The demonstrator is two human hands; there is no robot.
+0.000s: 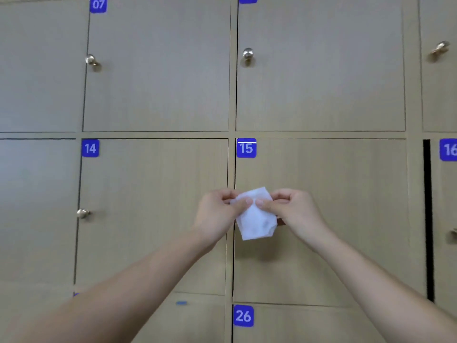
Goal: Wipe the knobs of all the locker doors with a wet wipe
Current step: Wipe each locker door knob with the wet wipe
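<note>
Blue tags with white numbers mark the locker doors: 07 [98, 4] far above-left of the fingers, 14 [90, 148] upper-left, 15 [246, 148] just above, 16 [448, 149] upper-right, 26 [243, 315] below.

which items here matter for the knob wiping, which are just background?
Job:
wet wipe, in left hand and right hand
knob on 07
knob on 14
knob above 15

Background:
number tags
dark gap by 16

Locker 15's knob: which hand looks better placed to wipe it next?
Probably the right hand. Both hands pinch the wet wipe in front of locker 15, and the right already sits over that door; the knob itself is hidden.
</note>
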